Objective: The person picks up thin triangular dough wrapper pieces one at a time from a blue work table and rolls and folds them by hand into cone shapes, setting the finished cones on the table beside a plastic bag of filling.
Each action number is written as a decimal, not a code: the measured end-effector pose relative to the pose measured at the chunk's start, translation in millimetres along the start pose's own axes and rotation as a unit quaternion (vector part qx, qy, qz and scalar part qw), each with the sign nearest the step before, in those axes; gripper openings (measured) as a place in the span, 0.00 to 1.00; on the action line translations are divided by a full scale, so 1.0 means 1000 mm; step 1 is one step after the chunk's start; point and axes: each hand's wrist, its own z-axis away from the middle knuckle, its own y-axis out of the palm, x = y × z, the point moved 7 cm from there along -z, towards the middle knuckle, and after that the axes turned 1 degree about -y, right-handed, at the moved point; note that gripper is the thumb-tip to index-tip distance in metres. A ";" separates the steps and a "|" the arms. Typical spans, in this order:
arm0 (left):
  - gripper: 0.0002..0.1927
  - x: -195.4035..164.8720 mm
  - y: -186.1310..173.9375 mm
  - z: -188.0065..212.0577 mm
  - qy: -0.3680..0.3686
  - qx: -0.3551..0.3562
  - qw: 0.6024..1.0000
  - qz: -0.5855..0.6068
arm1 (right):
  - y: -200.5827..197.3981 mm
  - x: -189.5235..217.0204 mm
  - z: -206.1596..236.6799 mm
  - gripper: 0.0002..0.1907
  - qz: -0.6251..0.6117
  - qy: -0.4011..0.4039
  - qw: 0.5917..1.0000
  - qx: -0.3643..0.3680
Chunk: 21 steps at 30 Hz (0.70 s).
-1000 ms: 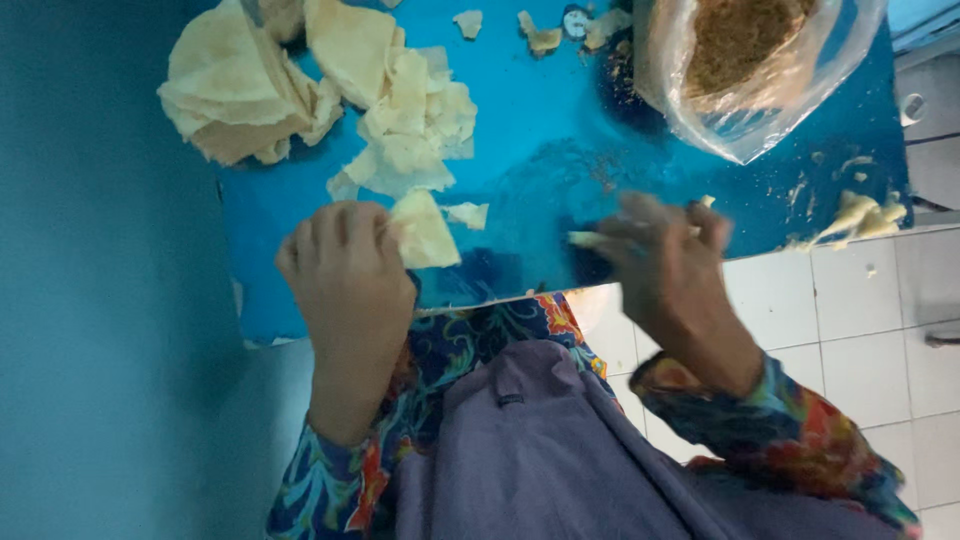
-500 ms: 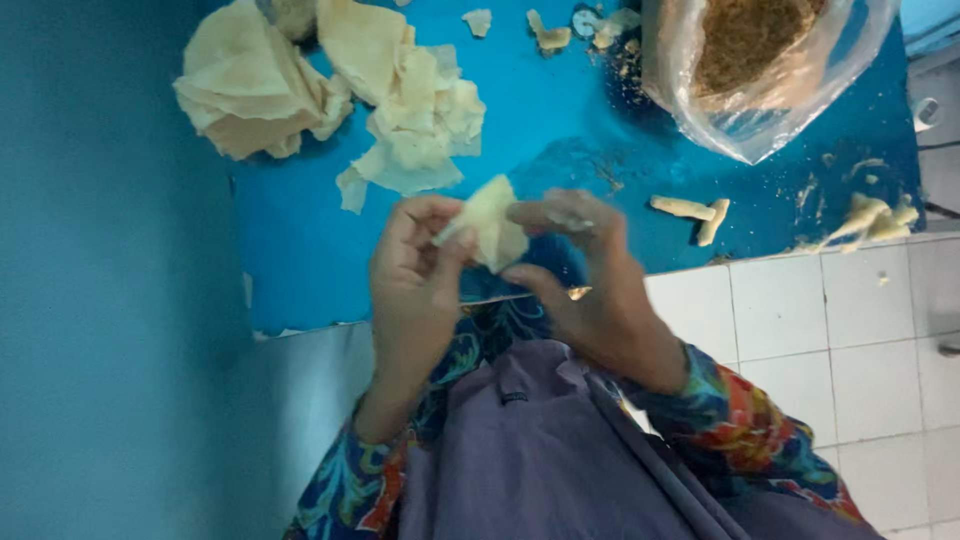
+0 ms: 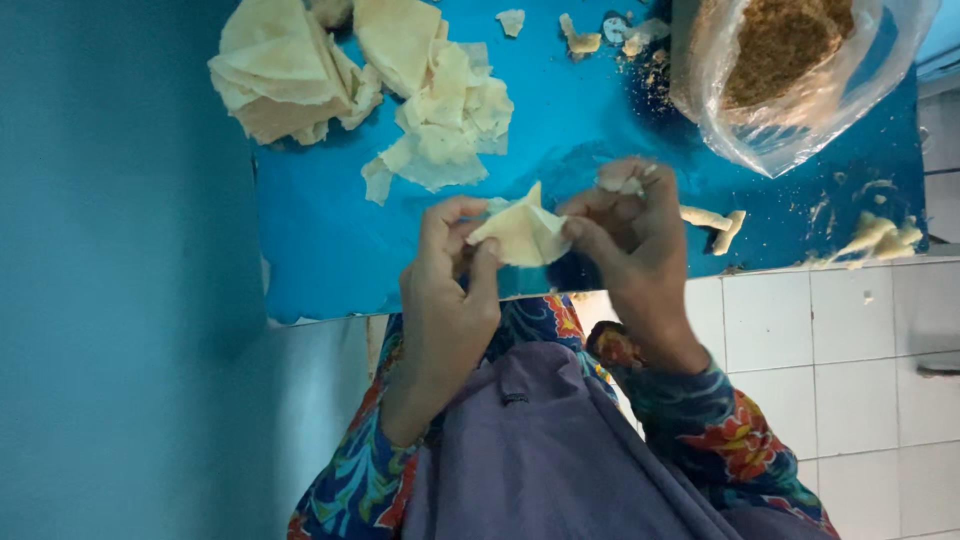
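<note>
You sat at a bright blue table (image 3: 330, 250) edged by a teal wall at 9 o'clock and white floor tiles (image 3: 800, 360) at 4 o'clock. Crumbs dusted the tabletop. At 11 o'clock lay a stack of wrappers (image 3: 275, 75), with torn scraps (image 3: 450, 125) just beside it toward 12. A clear plastic bag (image 3: 800, 90) of brown filling slumped at 1 o'clock, and two rolled pieces (image 3: 715, 222) lay at 3 o'clock of your hands. Nothing stood between you and the work. Your left hand (image 3: 450, 290) and right hand (image 3: 630, 250) both pinched one pale folded wrapper (image 3: 520, 235) between thumb and fingertips, holding it above the table's near edge, over your purple lap.
</note>
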 end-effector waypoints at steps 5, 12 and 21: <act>0.12 0.006 -0.010 -0.003 0.016 -0.032 0.999 -0.015 | -0.018 -0.019 -0.007 0.20 -0.170 0.081 0.982 -0.005; 0.10 0.011 -0.043 -0.011 0.022 -0.083 0.979 -0.184 | -0.053 0.004 -0.014 0.20 -0.133 0.030 0.990 -0.030; 0.17 -0.023 -0.007 0.006 0.257 -0.044 0.907 -0.331 | -0.012 0.044 0.019 0.22 0.417 -0.137 0.880 0.182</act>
